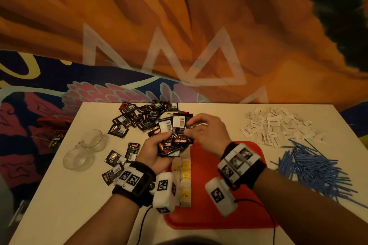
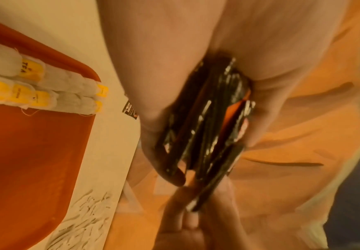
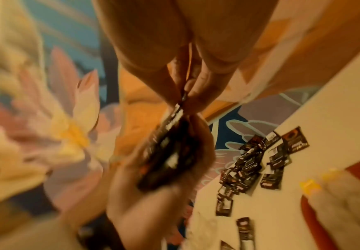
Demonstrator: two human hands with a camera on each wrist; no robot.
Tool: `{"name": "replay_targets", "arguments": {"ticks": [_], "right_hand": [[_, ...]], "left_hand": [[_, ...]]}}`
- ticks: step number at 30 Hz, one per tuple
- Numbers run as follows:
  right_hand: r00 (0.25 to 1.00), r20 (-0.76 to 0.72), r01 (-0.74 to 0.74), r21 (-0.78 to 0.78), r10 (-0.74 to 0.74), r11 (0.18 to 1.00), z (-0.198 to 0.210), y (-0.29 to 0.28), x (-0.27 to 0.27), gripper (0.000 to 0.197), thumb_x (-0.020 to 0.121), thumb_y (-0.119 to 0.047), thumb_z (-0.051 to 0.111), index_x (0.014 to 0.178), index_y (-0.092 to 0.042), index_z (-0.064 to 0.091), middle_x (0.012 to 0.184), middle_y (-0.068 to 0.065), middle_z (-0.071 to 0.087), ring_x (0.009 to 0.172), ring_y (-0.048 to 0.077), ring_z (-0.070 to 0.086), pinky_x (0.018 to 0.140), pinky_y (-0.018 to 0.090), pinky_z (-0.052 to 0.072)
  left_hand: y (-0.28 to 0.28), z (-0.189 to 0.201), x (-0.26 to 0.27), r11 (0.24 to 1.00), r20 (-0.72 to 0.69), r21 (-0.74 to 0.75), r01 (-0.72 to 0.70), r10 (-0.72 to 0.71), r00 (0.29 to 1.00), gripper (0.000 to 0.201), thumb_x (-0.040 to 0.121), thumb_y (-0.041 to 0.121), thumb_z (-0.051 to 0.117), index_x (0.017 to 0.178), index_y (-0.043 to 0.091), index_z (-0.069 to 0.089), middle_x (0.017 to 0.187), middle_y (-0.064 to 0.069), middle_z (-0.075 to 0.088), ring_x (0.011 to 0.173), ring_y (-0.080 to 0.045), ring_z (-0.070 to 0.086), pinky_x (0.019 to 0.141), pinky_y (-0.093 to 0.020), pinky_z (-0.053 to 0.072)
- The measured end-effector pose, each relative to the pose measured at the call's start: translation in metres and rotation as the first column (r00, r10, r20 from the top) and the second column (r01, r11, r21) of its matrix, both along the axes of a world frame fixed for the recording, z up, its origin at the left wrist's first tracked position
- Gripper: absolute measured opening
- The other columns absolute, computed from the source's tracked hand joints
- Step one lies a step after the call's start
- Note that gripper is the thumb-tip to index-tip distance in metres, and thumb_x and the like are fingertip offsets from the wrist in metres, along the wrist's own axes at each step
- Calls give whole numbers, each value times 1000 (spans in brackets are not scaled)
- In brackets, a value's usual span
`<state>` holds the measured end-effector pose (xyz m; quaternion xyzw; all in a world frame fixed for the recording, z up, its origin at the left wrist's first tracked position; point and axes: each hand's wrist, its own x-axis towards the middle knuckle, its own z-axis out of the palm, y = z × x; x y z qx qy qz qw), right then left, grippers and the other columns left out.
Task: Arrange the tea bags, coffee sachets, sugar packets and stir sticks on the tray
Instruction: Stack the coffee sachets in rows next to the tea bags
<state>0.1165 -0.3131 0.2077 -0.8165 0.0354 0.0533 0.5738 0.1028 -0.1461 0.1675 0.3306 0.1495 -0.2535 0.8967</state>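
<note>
My left hand (image 1: 157, 148) grips a stack of black coffee sachets (image 1: 175, 143) above the far left corner of the red tray (image 1: 209, 211); the left wrist view shows the stack (image 2: 209, 128) edge-on between thumb and fingers. My right hand (image 1: 201, 127) pinches the top of one sachet (image 1: 179, 123) at that stack, also seen in the right wrist view (image 3: 181, 99). Two rows of tea bags (image 1: 184, 177) with yellow tags lie along the tray's left side. White sugar packets (image 1: 278, 125) and blue stir sticks (image 1: 316, 169) lie on the table to the right.
Loose coffee sachets (image 1: 139, 117) are scattered over the far left of the white table (image 1: 69, 195), several more (image 1: 119, 157) near my left wrist. A clear glass cup (image 1: 85, 149) lies on its side at the left. A painted wall stands behind the table.
</note>
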Motion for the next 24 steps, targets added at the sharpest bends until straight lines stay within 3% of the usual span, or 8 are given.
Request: {"name": "replay_targets", "arguments": {"ticks": [3,7,10,13,15,17,20,24], "right_hand": [[987,144,-42,-213,74,976,-1,7,-4,20,75,-18,80,75,-30,65,83,-15,64,74,5,64,71,14,47],[958,197,-133,-341,209,931,-3,5,-7,18,75,-21,81,89,-24,70,91,-12,54,82,9,55,79,27,49],[905,200,-274,-401,376,874,11,-3,-6,64,66,-41,86,122,-31,57,130,-6,42,118,10,41,102,29,41],[766,26,-488,-626,642,608,24,3,-5,109,52,-56,88,143,-43,30,156,-1,15,142,18,14,114,36,22],[701,-86,-541,-711,708,449,21,14,-2,111,53,-54,89,143,-45,25,155,1,17,142,24,18,115,42,28],[678,-73,-552,-708,731,441,15,19,1,102,57,-50,88,140,-43,29,144,2,34,132,25,33,107,47,39],[682,7,-558,-642,732,526,15,16,5,90,61,-48,85,135,-39,35,127,2,45,120,22,43,100,43,43],[687,13,-552,-641,726,533,19,14,3,100,56,-55,86,138,-39,32,129,1,42,122,20,38,102,40,42]], "left_hand": [[-2,3,-1,1000,49,13,27,-28,998,73,60,30,94,119,-2,67,119,-23,66,104,-32,68,92,-42,56],[-1,7,-1,988,27,154,8,-12,1000,49,78,22,75,118,-5,63,108,-24,68,92,-30,70,82,-39,59],[0,10,0,969,-6,248,0,2,1000,50,76,9,66,122,-8,60,105,-26,69,89,-34,70,81,-44,58],[-8,14,-1,967,18,255,2,-7,1000,46,74,6,65,118,-4,61,97,-22,70,87,-32,71,68,-41,58],[-14,17,-5,979,18,198,46,-50,999,39,71,7,65,109,0,63,93,-20,68,85,-30,71,68,-40,56],[-11,15,-8,996,8,68,66,-67,998,44,58,7,76,100,3,68,89,-17,68,82,-29,70,67,-38,56],[2,9,-10,988,23,-143,53,-50,998,60,47,6,89,103,-1,73,100,-22,69,89,-37,71,72,-44,60],[-4,11,-13,986,59,-119,119,-112,992,74,48,36,99,111,5,75,112,-21,70,101,-34,70,80,-44,60]]}}
